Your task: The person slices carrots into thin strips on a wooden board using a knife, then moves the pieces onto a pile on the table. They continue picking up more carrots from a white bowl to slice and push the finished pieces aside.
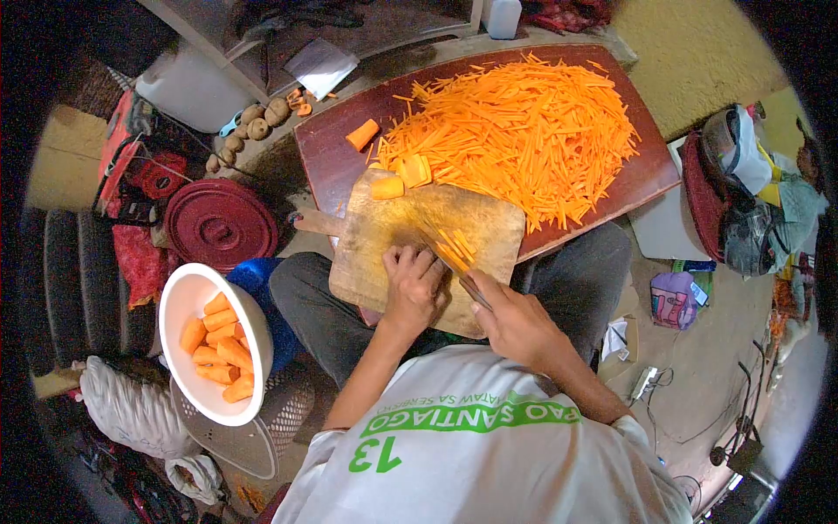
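My right hand (519,321) grips a knife (451,259) by its handle, the blade slanting up and left over the wooden cutting board (362,253). A few cut carrot sticks (461,242) lie along the blade's right side. My left hand (414,284) rests on the board left of the blade, fingers curled down; whatever is under them is hidden. Carrot chunks (388,188) sit at the board's upper left edge. Beyond it, a large heap of carrot strips (524,131) covers much of a dark red tabletop (323,162), with a carrot piece (362,134) to its left.
A white bowl (171,301) of peeled carrot pieces stands at my left, near a dark red lidded bucket (220,223). Several brown round roots (258,128) lie at the upper left. Bags (751,166) and a purple pack (673,299) are on the right.
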`<control>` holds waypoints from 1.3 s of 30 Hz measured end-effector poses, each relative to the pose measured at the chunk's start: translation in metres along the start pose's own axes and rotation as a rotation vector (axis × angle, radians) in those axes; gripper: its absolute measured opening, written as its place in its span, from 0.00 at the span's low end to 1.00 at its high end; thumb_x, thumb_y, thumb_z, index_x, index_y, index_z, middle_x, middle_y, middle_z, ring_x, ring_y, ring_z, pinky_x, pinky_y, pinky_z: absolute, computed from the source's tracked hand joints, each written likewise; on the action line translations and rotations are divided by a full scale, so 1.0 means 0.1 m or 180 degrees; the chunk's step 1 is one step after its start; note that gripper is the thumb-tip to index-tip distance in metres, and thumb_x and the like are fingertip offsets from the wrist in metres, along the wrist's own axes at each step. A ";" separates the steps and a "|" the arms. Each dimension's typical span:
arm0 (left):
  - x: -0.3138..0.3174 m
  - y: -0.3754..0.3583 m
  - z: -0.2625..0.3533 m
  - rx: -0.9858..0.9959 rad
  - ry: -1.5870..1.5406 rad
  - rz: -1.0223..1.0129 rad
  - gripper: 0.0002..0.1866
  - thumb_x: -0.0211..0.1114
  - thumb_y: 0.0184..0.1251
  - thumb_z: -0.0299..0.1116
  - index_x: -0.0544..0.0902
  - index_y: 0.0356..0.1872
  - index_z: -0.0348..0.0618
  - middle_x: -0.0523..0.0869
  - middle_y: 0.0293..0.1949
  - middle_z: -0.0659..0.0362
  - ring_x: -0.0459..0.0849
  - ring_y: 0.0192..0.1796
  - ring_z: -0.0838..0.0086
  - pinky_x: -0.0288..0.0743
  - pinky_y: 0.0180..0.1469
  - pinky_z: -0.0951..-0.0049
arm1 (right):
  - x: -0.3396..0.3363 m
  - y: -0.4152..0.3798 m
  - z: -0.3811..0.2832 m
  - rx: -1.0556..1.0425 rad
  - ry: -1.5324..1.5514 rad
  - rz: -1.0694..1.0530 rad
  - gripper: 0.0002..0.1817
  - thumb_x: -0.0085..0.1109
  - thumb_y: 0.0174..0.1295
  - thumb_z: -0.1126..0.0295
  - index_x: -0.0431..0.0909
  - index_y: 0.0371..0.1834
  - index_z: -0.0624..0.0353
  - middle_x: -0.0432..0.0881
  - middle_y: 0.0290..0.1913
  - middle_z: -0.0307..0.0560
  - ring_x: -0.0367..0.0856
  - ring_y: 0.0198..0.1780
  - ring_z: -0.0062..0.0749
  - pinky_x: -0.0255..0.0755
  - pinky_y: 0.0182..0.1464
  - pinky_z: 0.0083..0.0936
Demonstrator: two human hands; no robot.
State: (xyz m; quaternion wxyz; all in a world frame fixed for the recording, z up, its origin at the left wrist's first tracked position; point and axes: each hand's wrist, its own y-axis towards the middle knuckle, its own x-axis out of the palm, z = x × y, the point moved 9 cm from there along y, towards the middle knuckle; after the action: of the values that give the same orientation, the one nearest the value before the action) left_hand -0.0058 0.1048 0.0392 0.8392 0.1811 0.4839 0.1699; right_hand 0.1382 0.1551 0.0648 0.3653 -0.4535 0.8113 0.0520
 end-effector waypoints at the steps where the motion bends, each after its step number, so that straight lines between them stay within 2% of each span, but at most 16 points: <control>1: 0.01 -0.01 0.00 -0.0018 0.0007 0.0009 0.22 0.78 0.42 0.26 0.90 0.45 0.39 0.84 0.43 0.53 0.81 0.52 0.53 0.67 0.60 0.47 | 0.01 0.03 0.02 0.0020 -0.0009 -0.0096 0.29 0.57 0.80 0.66 0.68 0.79 0.65 0.82 0.67 0.74 0.85 0.65 0.69 0.81 0.63 0.54; 3: 0.02 -0.02 -0.01 -0.0049 0.0036 0.0033 0.21 0.78 0.43 0.25 0.90 0.45 0.39 0.84 0.43 0.53 0.81 0.52 0.53 0.67 0.60 0.47 | 0.04 0.08 0.05 0.0046 -0.0024 -0.0282 0.30 0.55 0.81 0.63 0.66 0.81 0.64 0.79 0.71 0.73 0.83 0.68 0.68 0.82 0.65 0.56; 6: -0.01 -0.01 -0.02 -0.0173 -0.0030 0.0064 0.21 0.78 0.44 0.25 0.90 0.45 0.39 0.83 0.43 0.52 0.80 0.52 0.52 0.67 0.61 0.46 | 0.01 0.03 0.10 0.0021 0.0315 -0.0180 0.29 0.56 0.81 0.64 0.67 0.81 0.65 0.81 0.70 0.73 0.83 0.67 0.68 0.82 0.65 0.55; 9: -0.02 -0.01 -0.02 -0.0114 -0.0119 0.0156 0.20 0.77 0.44 0.25 0.90 0.45 0.38 0.83 0.42 0.52 0.80 0.52 0.52 0.67 0.61 0.46 | -0.07 -0.05 0.03 -0.0090 0.0396 0.0047 0.26 0.56 0.81 0.68 0.70 0.78 0.67 0.85 0.63 0.72 0.86 0.65 0.66 0.81 0.63 0.46; 12: 0.00 -0.01 -0.03 -0.0101 -0.0111 0.0074 0.20 0.76 0.45 0.24 0.89 0.45 0.38 0.83 0.42 0.51 0.80 0.52 0.52 0.67 0.63 0.45 | -0.01 -0.06 0.08 -0.0234 0.0334 0.0199 0.27 0.56 0.81 0.68 0.69 0.79 0.68 0.85 0.63 0.72 0.86 0.65 0.66 0.81 0.63 0.46; 15: 0.00 0.00 -0.02 -0.0102 -0.0115 0.0019 0.20 0.76 0.45 0.24 0.89 0.45 0.37 0.84 0.43 0.52 0.81 0.54 0.52 0.67 0.64 0.44 | 0.04 0.01 0.10 0.0019 0.0308 0.0020 0.27 0.56 0.81 0.68 0.69 0.78 0.68 0.85 0.63 0.72 0.86 0.65 0.66 0.81 0.63 0.47; 18: -0.01 0.00 0.00 -0.0116 -0.0096 0.0022 0.21 0.76 0.44 0.24 0.89 0.45 0.37 0.84 0.44 0.52 0.81 0.55 0.52 0.66 0.67 0.43 | -0.01 0.10 0.04 -0.0285 0.0224 0.0201 0.27 0.57 0.81 0.68 0.70 0.78 0.68 0.85 0.62 0.73 0.86 0.64 0.67 0.81 0.63 0.47; 24: -0.04 -0.02 0.00 -0.0121 -0.0147 0.0040 0.21 0.75 0.43 0.24 0.89 0.44 0.37 0.83 0.44 0.52 0.81 0.55 0.51 0.65 0.68 0.42 | -0.07 0.01 0.02 -0.0331 0.0491 0.0254 0.26 0.57 0.80 0.68 0.72 0.77 0.69 0.85 0.62 0.73 0.87 0.63 0.66 0.80 0.64 0.47; 27: 0.01 -0.03 -0.02 -0.0110 -0.0058 0.0043 0.20 0.76 0.42 0.24 0.89 0.43 0.37 0.83 0.43 0.52 0.81 0.55 0.51 0.65 0.68 0.42 | -0.04 0.00 0.04 -0.0059 0.0551 0.0086 0.26 0.57 0.79 0.70 0.72 0.77 0.70 0.85 0.62 0.74 0.87 0.64 0.64 0.80 0.65 0.46; 30: 0.00 -0.02 -0.01 -0.0099 -0.0091 0.0121 0.20 0.76 0.42 0.24 0.89 0.43 0.37 0.82 0.42 0.51 0.81 0.54 0.52 0.65 0.67 0.43 | 0.01 0.07 0.05 -0.0358 0.0311 0.0246 0.30 0.59 0.79 0.67 0.69 0.80 0.66 0.83 0.65 0.75 0.85 0.64 0.68 0.80 0.66 0.52; 33: -0.01 -0.01 -0.02 -0.0138 -0.0113 0.0031 0.19 0.76 0.45 0.24 0.89 0.44 0.37 0.82 0.42 0.51 0.81 0.53 0.51 0.65 0.65 0.44 | 0.01 0.10 0.05 -0.0182 0.0282 0.0084 0.29 0.59 0.79 0.66 0.69 0.80 0.66 0.83 0.67 0.73 0.85 0.65 0.68 0.80 0.67 0.50; 36: 0.03 -0.09 -0.10 -0.0189 0.0036 0.0108 0.26 0.74 0.42 0.28 0.89 0.50 0.40 0.83 0.50 0.50 0.79 0.59 0.49 0.66 0.66 0.43 | -0.09 0.01 0.10 -0.0237 0.0496 0.0156 0.29 0.58 0.79 0.65 0.70 0.80 0.65 0.83 0.68 0.71 0.85 0.66 0.66 0.81 0.67 0.49; 39: 0.02 -0.10 -0.14 -0.0372 0.0049 0.0137 0.25 0.74 0.45 0.28 0.88 0.50 0.39 0.83 0.51 0.49 0.80 0.60 0.49 0.66 0.67 0.44 | -0.13 -0.04 0.11 -0.0099 0.0467 0.0153 0.29 0.58 0.80 0.64 0.70 0.80 0.65 0.83 0.69 0.69 0.85 0.67 0.65 0.80 0.68 0.48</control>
State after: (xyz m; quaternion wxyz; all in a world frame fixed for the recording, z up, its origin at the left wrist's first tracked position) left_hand -0.0161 0.0991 0.0260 0.8407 0.1409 0.4756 0.2173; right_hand 0.1512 0.1660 0.0663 0.2964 -0.4421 0.8456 0.0399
